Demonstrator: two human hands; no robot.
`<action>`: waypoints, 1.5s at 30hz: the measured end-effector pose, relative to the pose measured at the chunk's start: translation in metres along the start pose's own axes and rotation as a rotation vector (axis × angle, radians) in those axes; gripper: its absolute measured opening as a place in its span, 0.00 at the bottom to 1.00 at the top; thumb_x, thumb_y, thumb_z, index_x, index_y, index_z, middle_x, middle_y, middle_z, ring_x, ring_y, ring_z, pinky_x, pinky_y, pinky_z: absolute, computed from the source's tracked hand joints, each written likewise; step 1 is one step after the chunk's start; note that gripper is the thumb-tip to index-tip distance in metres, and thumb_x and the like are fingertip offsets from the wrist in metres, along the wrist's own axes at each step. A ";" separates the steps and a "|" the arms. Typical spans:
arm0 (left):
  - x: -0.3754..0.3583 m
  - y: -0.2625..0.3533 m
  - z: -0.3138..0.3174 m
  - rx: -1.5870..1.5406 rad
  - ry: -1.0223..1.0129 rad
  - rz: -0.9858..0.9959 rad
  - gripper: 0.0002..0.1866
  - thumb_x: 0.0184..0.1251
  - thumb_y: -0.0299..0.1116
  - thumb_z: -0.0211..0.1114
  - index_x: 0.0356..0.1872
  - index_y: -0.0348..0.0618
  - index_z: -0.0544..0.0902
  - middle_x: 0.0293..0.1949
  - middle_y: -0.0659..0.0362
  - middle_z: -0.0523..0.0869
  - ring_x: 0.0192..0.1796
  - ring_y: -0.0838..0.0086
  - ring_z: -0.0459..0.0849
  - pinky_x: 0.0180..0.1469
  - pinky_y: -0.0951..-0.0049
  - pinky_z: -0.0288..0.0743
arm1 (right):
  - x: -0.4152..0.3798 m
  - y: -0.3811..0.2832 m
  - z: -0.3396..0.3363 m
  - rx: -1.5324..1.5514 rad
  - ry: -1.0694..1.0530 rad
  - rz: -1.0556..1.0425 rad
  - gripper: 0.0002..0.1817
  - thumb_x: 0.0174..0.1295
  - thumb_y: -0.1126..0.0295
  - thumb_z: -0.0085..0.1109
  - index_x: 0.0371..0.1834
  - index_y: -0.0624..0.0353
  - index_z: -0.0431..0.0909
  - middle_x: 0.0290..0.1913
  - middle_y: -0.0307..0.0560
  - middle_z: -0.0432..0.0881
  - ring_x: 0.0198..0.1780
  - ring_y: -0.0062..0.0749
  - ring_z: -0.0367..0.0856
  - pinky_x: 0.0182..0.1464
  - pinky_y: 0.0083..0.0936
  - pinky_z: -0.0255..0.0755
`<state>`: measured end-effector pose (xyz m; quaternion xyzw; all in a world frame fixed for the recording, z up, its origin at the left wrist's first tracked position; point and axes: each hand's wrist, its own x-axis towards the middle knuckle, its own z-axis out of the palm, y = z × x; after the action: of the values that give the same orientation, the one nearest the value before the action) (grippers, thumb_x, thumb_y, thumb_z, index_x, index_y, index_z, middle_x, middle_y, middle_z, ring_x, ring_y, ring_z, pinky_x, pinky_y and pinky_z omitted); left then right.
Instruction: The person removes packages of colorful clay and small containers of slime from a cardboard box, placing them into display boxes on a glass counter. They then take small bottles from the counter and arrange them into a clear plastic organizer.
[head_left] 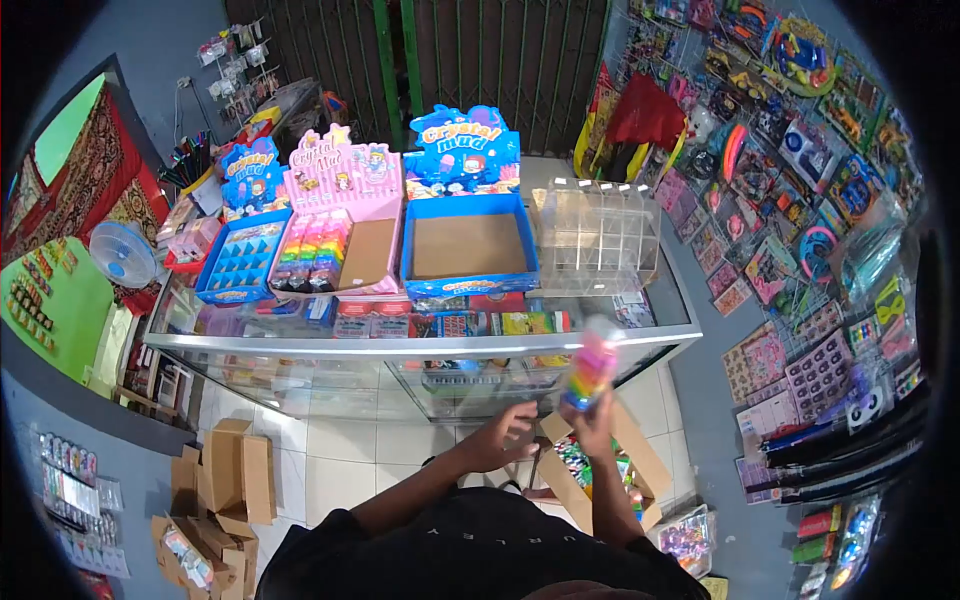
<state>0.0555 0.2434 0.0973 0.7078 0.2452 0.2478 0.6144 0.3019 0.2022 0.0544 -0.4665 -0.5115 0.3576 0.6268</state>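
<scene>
A blurred rainbow-striped bottle with a pink upper part and pale top is upright, slightly tilted, in my right hand. My fingers wrap round its lower end, in front of the glass counter. My left hand is held out to the left of it with fingers apart, touching nothing. Below my right hand is an open cardboard box with colourful packs inside. On the counter, a pink display box has similar rainbow-coloured items in its left part. Beside it is a blue display box with a bare brown bottom.
A clear compartment rack stands at the counter's right end, and a smaller blue divided box at its left. Cardboard boxes lie on the floor at left. Packaged toys cover the right wall. A fan stands at left.
</scene>
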 end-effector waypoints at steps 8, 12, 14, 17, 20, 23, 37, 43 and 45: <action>-0.041 0.003 -0.072 -0.176 0.421 0.079 0.31 0.74 0.38 0.66 0.70 0.38 0.63 0.57 0.53 0.78 0.58 0.71 0.78 0.61 0.68 0.73 | 0.011 -0.046 0.161 -0.259 -0.381 -0.072 0.44 0.56 0.72 0.76 0.75 0.57 0.61 0.67 0.55 0.69 0.65 0.40 0.74 0.57 0.33 0.77; -0.074 0.001 -0.102 -0.259 0.486 0.044 0.28 0.74 0.36 0.66 0.68 0.38 0.67 0.54 0.55 0.79 0.56 0.72 0.79 0.59 0.68 0.73 | 0.014 -0.041 0.201 -0.159 -0.450 0.061 0.42 0.56 0.71 0.77 0.73 0.58 0.64 0.65 0.52 0.71 0.63 0.37 0.76 0.57 0.31 0.77; -0.086 -0.009 -0.120 -0.236 0.536 0.054 0.26 0.74 0.35 0.66 0.67 0.38 0.69 0.53 0.56 0.80 0.56 0.74 0.79 0.59 0.68 0.74 | 0.024 -0.039 0.216 -0.227 -0.534 0.054 0.41 0.56 0.71 0.77 0.72 0.59 0.64 0.64 0.50 0.72 0.61 0.35 0.77 0.57 0.31 0.78; -0.102 -0.019 -0.150 -0.127 0.610 0.080 0.24 0.73 0.32 0.67 0.65 0.38 0.71 0.53 0.58 0.81 0.57 0.75 0.79 0.61 0.68 0.74 | 0.040 -0.033 0.247 -0.082 -0.554 0.031 0.42 0.55 0.72 0.77 0.72 0.61 0.64 0.63 0.50 0.73 0.58 0.32 0.80 0.56 0.30 0.79; -0.113 -0.012 -0.183 -0.087 0.624 0.139 0.24 0.72 0.32 0.67 0.65 0.38 0.71 0.55 0.58 0.80 0.57 0.74 0.78 0.62 0.68 0.73 | 0.055 -0.028 0.274 0.014 -0.596 0.131 0.43 0.55 0.75 0.77 0.72 0.61 0.62 0.62 0.50 0.73 0.55 0.32 0.81 0.55 0.30 0.80; -0.123 0.020 -0.207 0.064 0.575 0.166 0.32 0.64 0.32 0.74 0.68 0.38 0.70 0.58 0.55 0.80 0.61 0.70 0.77 0.65 0.65 0.71 | 0.061 -0.030 0.297 0.138 -0.541 0.118 0.47 0.54 0.81 0.75 0.76 0.59 0.56 0.61 0.49 0.72 0.53 0.32 0.81 0.54 0.31 0.80; -0.105 0.008 -0.215 -0.402 0.465 0.120 0.38 0.69 0.28 0.67 0.72 0.35 0.53 0.57 0.53 0.75 0.62 0.67 0.75 0.66 0.65 0.69 | 0.097 -0.038 0.290 0.334 -0.551 0.403 0.47 0.62 0.80 0.69 0.80 0.58 0.49 0.68 0.50 0.69 0.62 0.35 0.79 0.61 0.34 0.79; -0.078 0.014 -0.206 -0.075 0.631 0.225 0.30 0.70 0.31 0.66 0.68 0.32 0.66 0.54 0.57 0.75 0.51 0.76 0.75 0.54 0.72 0.73 | 0.114 -0.048 0.279 0.412 -0.532 0.234 0.44 0.66 0.80 0.63 0.80 0.57 0.47 0.67 0.54 0.71 0.63 0.38 0.78 0.63 0.37 0.78; -0.069 0.025 -0.199 -0.019 0.738 0.242 0.27 0.71 0.31 0.66 0.67 0.32 0.70 0.54 0.58 0.76 0.51 0.76 0.75 0.53 0.73 0.73 | 0.124 -0.058 0.276 0.405 -0.519 0.209 0.44 0.65 0.78 0.66 0.80 0.57 0.48 0.64 0.52 0.73 0.62 0.37 0.79 0.62 0.36 0.79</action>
<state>-0.1250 0.3445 0.1425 0.5891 0.3623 0.5588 0.4577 0.0590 0.3593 0.1588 -0.2761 -0.5220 0.6210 0.5154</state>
